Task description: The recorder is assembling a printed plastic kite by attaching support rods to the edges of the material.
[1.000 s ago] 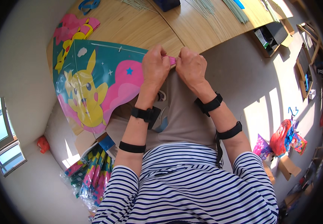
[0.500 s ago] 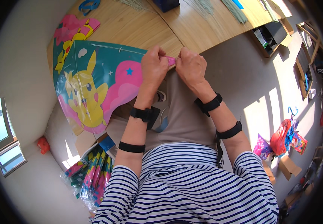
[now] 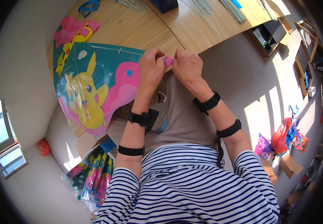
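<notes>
A green and pink kite (image 3: 111, 80) with a yellow cartoon animal printed on it hangs over the table's near left edge, and clear film glints on its lower left. A thin white rod runs along its upper edge. My left hand (image 3: 151, 71) is closed, pinching the pink right-hand tip (image 3: 168, 62) of the kite. Right beside it, my right hand (image 3: 187, 68) is closed on the same tip from the other side. Only a short piece of pink shows between the two hands; the fingertips are partly hidden.
More kite sheets (image 3: 72, 33) lie at the table's far left by a blue ring-shaped item (image 3: 88, 6). Thin sticks (image 3: 233, 11) and a dark box (image 3: 164, 4) rest on the wooden table (image 3: 143, 31). Wrapped kites (image 3: 94, 173) stand low at my left; open boxes (image 3: 269, 37) sit right.
Both hands have shifted slightly left and closer together, the right one more. Less of the pink tip shows between them. The kite remains almost in place.
</notes>
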